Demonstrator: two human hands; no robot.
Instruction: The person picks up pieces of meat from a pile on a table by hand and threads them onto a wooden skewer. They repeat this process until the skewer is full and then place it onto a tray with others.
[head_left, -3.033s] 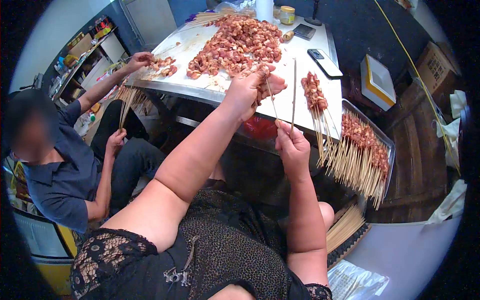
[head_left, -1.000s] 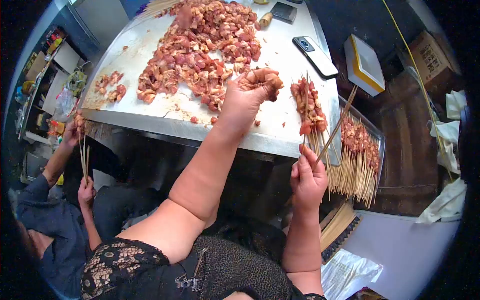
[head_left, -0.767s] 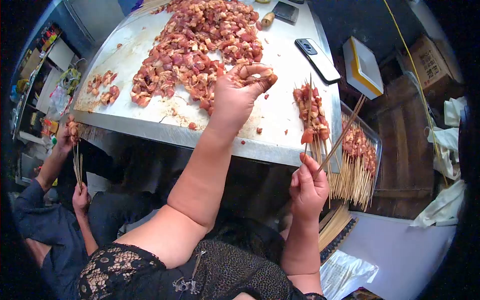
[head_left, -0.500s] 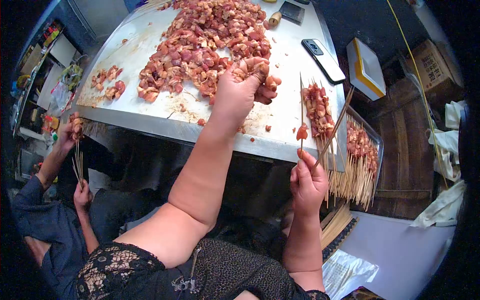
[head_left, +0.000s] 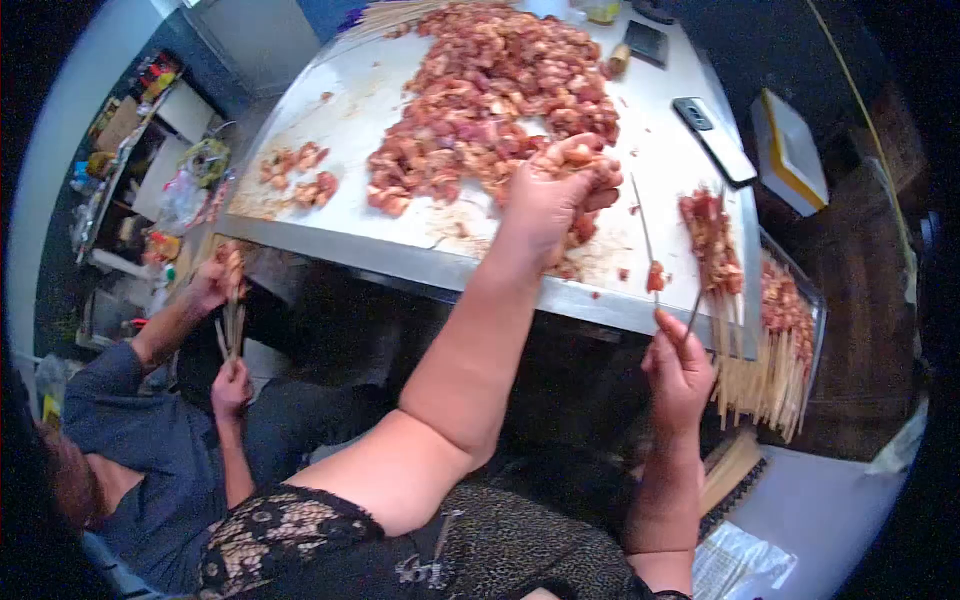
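My left hand (head_left: 563, 185) is closed over the front of the raw meat pile (head_left: 490, 90), fingers curled round small pieces of meat partly hidden in them. At the table's front edge, my right hand (head_left: 682, 365) pinches bamboo skewers. One thin skewer (head_left: 642, 215) points up and carries a meat piece (head_left: 655, 277) low on it, just above my fingertips. Another held skewer slants up in front of the finished meat skewers (head_left: 708, 235), which lie on the table's right side.
A phone (head_left: 715, 140) lies behind the finished skewers. More skewers fill a tray (head_left: 818, 335) at the right, near a white and yellow box (head_left: 790, 155). On the left, a co-worker's hands (head_left: 231, 388) hold skewers with meat. The metal table edge (head_left: 400, 262) runs across the front.
The whole view has swung, so the table and both hands appear farther right. My left hand has turned slightly, its fingers still curled. My right hand keeps its skewers.
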